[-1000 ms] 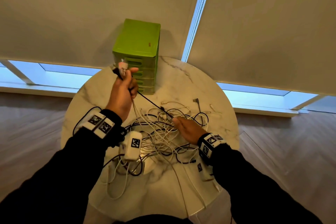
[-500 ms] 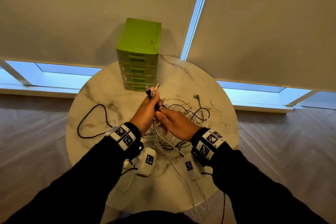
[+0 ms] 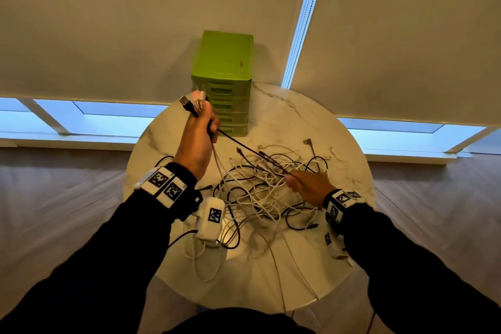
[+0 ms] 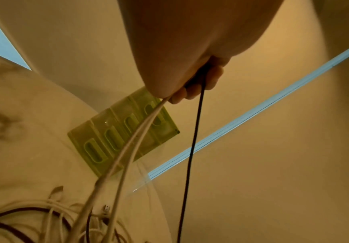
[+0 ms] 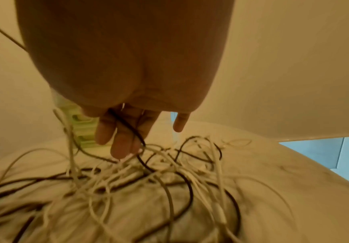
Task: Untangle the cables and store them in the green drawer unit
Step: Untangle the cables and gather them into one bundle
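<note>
A tangle of white and dark cables [image 3: 260,190] [image 5: 148,180] lies mid-table on the round marble table [image 3: 311,122]. My left hand [image 3: 200,130] is raised in front of the green drawer unit [image 3: 225,62] [image 4: 117,139] and grips a bunch of cable ends, white ones and a black cable [image 3: 244,148] [image 4: 192,148]; the plugs stick out above the fist. The black cable runs taut down to my right hand [image 3: 303,184] at the tangle's right side. In the right wrist view it comes out between thumb and index finger and crosses the straight fingers [image 5: 123,136]. All drawers look closed.
A separate black cable loop [image 3: 162,160] lies at the table's left, partly behind my left wrist. Loose plug ends [image 3: 309,142] lie at the back right. Drawn blinds hang right behind the drawer unit. Some cables trail over the table's near edge [image 3: 284,279].
Half a second ago both hands met above the tangle. Now the left has lifted the cable ends up towards the drawers, and the right has slid down the black cable to the pile.
</note>
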The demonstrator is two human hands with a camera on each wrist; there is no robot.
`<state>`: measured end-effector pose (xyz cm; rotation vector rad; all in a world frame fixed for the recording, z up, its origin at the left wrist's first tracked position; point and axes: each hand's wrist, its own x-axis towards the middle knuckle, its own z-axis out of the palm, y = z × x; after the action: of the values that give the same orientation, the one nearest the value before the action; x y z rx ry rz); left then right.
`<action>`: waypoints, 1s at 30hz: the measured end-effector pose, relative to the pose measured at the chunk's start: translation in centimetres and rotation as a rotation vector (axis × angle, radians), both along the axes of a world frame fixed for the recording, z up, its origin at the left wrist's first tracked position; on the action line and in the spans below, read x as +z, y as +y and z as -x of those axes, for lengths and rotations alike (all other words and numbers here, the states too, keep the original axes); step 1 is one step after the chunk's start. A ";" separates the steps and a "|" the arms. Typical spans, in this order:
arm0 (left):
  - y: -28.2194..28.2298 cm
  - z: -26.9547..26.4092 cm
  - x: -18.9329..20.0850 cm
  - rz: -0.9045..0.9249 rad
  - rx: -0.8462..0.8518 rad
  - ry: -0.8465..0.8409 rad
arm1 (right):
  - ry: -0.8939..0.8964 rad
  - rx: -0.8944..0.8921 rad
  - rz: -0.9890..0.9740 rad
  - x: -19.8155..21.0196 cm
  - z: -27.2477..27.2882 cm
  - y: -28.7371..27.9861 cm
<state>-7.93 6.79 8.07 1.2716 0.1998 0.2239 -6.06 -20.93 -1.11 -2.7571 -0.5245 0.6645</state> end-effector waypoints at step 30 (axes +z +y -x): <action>-7.5 0.9 -0.9 -0.375 -0.311 0.153 | -0.170 -0.254 -0.104 4.2 5.2 -2.7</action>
<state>-8.79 -0.67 7.12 1.6737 0.0890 -0.1101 -11.23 -23.64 3.10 -2.7301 -0.2266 0.3368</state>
